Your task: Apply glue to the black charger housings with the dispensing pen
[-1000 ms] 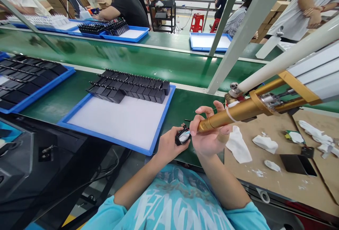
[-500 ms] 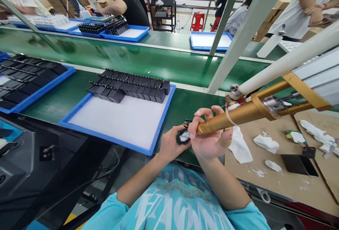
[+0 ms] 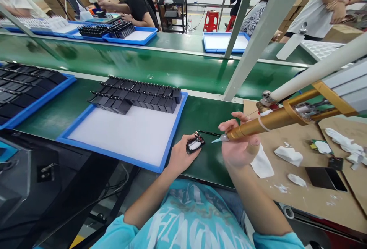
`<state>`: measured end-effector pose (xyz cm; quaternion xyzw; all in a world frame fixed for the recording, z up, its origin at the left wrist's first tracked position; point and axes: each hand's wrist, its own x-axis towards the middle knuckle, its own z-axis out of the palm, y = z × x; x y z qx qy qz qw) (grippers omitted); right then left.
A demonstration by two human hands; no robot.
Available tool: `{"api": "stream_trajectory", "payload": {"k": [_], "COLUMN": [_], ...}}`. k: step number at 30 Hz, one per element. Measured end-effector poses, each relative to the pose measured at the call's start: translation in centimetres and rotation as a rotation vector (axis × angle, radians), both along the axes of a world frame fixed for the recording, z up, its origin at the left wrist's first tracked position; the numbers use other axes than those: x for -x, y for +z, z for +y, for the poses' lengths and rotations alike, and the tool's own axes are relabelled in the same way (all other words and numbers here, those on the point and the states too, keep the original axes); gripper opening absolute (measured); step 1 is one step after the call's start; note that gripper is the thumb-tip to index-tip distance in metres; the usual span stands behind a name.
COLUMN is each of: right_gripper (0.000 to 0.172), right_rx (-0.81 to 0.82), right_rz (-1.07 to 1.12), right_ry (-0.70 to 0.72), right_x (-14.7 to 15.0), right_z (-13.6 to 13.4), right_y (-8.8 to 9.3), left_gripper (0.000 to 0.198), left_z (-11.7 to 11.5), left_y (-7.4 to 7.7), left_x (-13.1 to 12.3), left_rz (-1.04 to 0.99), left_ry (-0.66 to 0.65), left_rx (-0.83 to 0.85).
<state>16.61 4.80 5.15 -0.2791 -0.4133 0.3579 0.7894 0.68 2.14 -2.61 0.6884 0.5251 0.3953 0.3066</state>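
Nearby, a tray (image 3: pixel 120 138) flanks the left hand (image 3: pixel 181 155); posts (image 3: pixel 257 46) slant beyond.

smooth metal sheen on the gold tube (image 3: pixel 249 128) at right! matt plastic cases (image 3: pixel 149 98) at left, glossy green strip (image 3: pixel 172 65) on the far side.

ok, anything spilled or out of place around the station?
Yes: white smears on the brown cardboard, to the right of the right hand. Likely spilled residue, substance unclear: they spot the bare surface among crumpled white scraps.
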Motion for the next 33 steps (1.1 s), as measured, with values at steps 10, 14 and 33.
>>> {"api": "stream_trajectory", "payload": {"k": [10, 14, 33], "right_gripper": [0.04, 0.045, 0.011], "right_rx": [0.176, 0.199, 0.229], "right_rz": [-0.323, -0.407, -1.437], "right_ry": [-0.423, -0.42, -0.091], "right_x": [-7.6, -8.8, -5.9], "right_z": [2.2, 2.5, 0.8], "right_y": [-3.6, -3.9, -6.5], "left_gripper": [0.038, 0.039, 0.041], "left_z": [0.4, 0.6, 0.1], "left_y": [0.6, 0.0, -0.3], "left_x": [-0.8, -0.4, -0.3], "left_rz": [-0.187, -0.242, -0.352], "left_ry": [0.001, 0.036, 0.068], "left_rx": [0.074, 0.126, -0.017]}}
